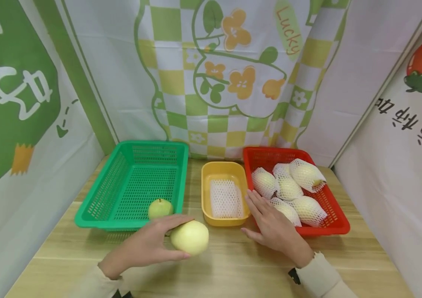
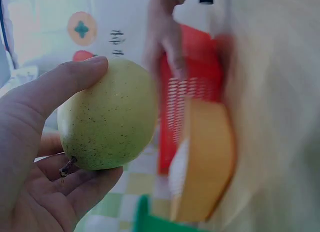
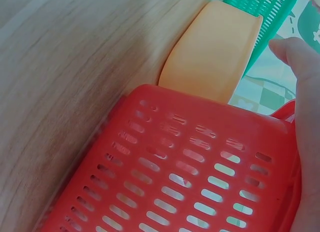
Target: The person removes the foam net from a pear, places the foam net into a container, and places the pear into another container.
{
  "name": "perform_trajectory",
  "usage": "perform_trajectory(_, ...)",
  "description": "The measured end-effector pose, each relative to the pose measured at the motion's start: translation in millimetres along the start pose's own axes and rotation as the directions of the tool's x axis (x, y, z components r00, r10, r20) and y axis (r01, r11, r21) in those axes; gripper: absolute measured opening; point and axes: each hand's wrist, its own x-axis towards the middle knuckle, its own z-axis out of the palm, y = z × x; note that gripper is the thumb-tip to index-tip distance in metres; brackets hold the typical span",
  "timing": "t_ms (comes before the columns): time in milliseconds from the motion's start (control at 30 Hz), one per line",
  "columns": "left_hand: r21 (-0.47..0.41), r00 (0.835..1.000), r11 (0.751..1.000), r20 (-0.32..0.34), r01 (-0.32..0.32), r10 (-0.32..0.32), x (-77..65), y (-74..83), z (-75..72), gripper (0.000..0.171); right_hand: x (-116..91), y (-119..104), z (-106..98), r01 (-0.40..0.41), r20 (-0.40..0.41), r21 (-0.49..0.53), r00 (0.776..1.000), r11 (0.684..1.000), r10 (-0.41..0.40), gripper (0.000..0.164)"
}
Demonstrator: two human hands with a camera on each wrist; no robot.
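A pale yellow-green pear (image 1: 190,238) is gripped by my left hand (image 1: 149,245), thumb on one side and fingers on the other. In the left wrist view the held pear (image 2: 112,114) shows brown specks and a dark stem. My right hand (image 1: 272,227) has its fingers extended over the near left corner of the red basket (image 1: 339,227), holding nothing. Inside that basket lie several pears (image 1: 264,182) in white foam nets. Left of it, white foam nets (image 1: 226,198) lie flat in a small yellow bin (image 1: 222,166). Another bare pear (image 1: 160,209) sits in the green basket (image 1: 147,182).
All three containers stand side by side on a wooden table (image 1: 226,273) along the back. A patterned cloth (image 1: 181,82) hangs right behind them. Printed white panels close in the left and right sides.
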Motion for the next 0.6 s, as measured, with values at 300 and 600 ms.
perform_trajectory(300,0.284,1.000,0.959,-0.017,0.002,0.003,-2.0,-5.7,-74.6,0.069,-1,0,-1,-0.009,-0.017,-0.001,1.000,1.000,0.009,0.094)
perform_trajectory(600,0.427,0.976,0.896,0.109,0.124,-0.187,3.1,-38.8,-110.5,0.059,0,1,1,0.002,-0.037,-0.004,0.999,1.000,-0.002,0.093)
